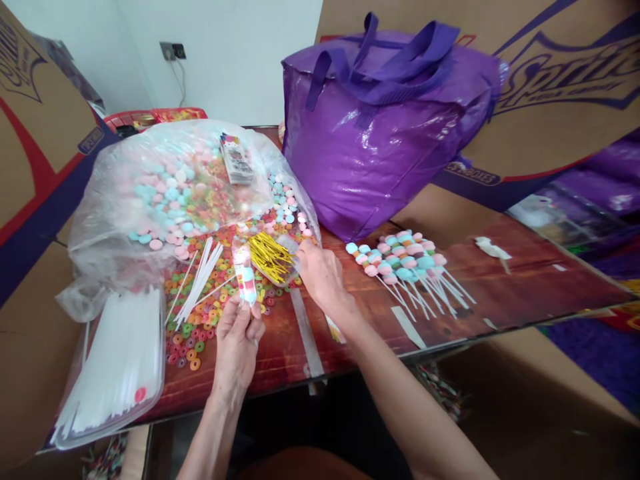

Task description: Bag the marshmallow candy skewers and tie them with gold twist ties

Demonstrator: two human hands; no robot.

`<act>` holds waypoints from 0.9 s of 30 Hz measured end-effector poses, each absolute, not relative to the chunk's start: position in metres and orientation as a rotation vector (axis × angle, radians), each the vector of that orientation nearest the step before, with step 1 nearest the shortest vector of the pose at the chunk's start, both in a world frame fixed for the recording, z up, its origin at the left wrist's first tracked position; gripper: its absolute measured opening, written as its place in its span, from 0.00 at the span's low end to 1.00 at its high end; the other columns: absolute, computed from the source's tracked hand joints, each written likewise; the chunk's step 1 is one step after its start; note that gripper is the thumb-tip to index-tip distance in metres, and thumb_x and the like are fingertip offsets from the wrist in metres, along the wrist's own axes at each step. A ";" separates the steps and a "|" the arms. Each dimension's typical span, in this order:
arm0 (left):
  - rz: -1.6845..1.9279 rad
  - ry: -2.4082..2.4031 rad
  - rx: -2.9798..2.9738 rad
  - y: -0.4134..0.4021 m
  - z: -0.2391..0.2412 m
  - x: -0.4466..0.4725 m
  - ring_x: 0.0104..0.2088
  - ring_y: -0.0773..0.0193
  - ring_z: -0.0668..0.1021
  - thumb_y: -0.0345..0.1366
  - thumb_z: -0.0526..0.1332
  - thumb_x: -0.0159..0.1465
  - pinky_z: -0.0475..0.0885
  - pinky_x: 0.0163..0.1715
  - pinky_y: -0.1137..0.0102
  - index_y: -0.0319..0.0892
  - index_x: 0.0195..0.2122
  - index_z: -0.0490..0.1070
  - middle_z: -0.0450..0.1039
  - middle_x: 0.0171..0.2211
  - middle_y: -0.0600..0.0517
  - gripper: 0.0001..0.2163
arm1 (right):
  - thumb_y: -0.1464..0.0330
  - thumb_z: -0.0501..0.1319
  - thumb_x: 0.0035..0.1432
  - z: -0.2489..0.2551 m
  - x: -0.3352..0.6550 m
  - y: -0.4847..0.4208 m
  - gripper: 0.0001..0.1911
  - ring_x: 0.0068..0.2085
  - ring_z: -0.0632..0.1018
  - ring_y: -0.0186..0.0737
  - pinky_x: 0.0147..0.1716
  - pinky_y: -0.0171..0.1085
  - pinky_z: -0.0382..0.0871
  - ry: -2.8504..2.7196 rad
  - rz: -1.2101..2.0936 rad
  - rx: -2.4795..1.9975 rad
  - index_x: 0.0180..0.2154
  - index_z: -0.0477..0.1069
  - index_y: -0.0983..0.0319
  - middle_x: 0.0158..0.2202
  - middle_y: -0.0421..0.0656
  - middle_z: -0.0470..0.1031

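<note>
My left hand [239, 340] is closed around the bottom of a candy skewer [245, 277] in a clear wrapper, held upright with pink, white and blue pieces showing. My right hand [323, 277] is at the right edge of a clear tray [281, 283] of gold twist ties [270, 257]. Its fingers are curled together, and what they pinch, if anything, is hidden. Loose ring-shaped candies [193, 343] and several white sticks [201, 283] lie to the left of my hands.
A plastic bag of pastel candies [165, 193] carries a stack of labels [236, 160]. A tub of white sticks [113, 360] stands front left. Finished candy skewers [410, 260] lie to the right. Behind are a large purple bag [380, 133] and cardboard boxes [565, 87].
</note>
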State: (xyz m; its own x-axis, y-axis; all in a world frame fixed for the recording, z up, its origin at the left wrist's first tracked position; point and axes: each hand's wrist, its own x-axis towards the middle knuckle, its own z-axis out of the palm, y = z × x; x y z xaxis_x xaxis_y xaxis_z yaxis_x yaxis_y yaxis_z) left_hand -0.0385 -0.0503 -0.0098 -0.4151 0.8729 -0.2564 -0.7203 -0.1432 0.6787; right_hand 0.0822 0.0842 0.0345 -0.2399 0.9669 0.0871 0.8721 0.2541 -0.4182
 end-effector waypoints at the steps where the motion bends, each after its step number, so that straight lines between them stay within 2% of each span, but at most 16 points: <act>1: 1.800 0.921 0.259 -0.049 -0.010 -0.037 0.19 0.77 0.60 0.32 0.71 0.56 0.55 0.20 0.80 0.42 0.35 0.69 0.69 0.25 0.56 0.11 | 0.73 0.52 0.64 0.034 0.088 0.078 0.12 0.34 0.79 0.44 0.34 0.37 0.67 -2.107 0.517 -1.611 0.38 0.74 0.62 0.31 0.47 0.79; 5: 1.778 0.955 0.330 -0.045 -0.009 -0.027 0.19 0.77 0.61 0.34 0.70 0.56 0.54 0.21 0.79 0.44 0.35 0.65 0.70 0.25 0.57 0.13 | 0.69 0.56 0.61 0.028 0.106 0.039 0.05 0.22 0.73 0.34 0.24 0.33 0.66 -1.674 1.247 -1.103 0.36 0.70 0.61 0.26 0.39 0.76; 8: 1.695 0.999 0.365 -0.043 -0.008 -0.014 0.19 0.76 0.63 0.35 0.70 0.55 0.56 0.22 0.78 0.44 0.34 0.65 0.69 0.23 0.58 0.13 | 0.65 0.59 0.60 0.015 0.108 0.007 0.06 0.19 0.70 0.31 0.20 0.31 0.63 -1.523 1.509 -0.967 0.32 0.70 0.61 0.23 0.37 0.75; 13: 1.572 1.012 0.459 -0.047 -0.004 0.005 0.21 0.73 0.64 0.37 0.70 0.56 0.58 0.22 0.76 0.44 0.34 0.66 0.66 0.22 0.59 0.12 | 0.65 0.60 0.60 -0.005 0.110 -0.015 0.10 0.21 0.70 0.31 0.23 0.31 0.65 -1.363 1.392 -1.059 0.27 0.68 0.61 0.19 0.35 0.69; 18: 1.548 1.094 0.722 -0.050 -0.007 0.017 0.23 0.74 0.63 0.37 0.68 0.60 0.60 0.24 0.76 0.43 0.36 0.68 0.64 0.25 0.59 0.09 | 0.63 0.59 0.62 -0.006 0.122 -0.020 0.13 0.18 0.65 0.30 0.20 0.31 0.60 -1.331 1.269 -1.098 0.26 0.64 0.59 0.17 0.32 0.62; 22: 1.550 1.132 0.767 -0.046 -0.012 0.029 0.22 0.74 0.63 0.40 0.67 0.63 0.59 0.23 0.77 0.41 0.31 0.68 0.65 0.24 0.57 0.10 | 0.64 0.56 0.65 -0.010 0.134 -0.023 0.11 0.22 0.67 0.31 0.24 0.31 0.62 -1.394 1.190 -1.086 0.29 0.64 0.59 0.20 0.33 0.64; 27: 1.426 0.953 0.467 -0.039 -0.003 0.038 0.19 0.77 0.59 0.41 0.72 0.57 0.53 0.18 0.81 0.40 0.30 0.64 0.64 0.21 0.59 0.16 | 0.65 0.55 0.67 -0.021 0.148 -0.028 0.08 0.26 0.69 0.32 0.27 0.31 0.64 -1.376 1.277 -1.013 0.34 0.65 0.60 0.25 0.35 0.66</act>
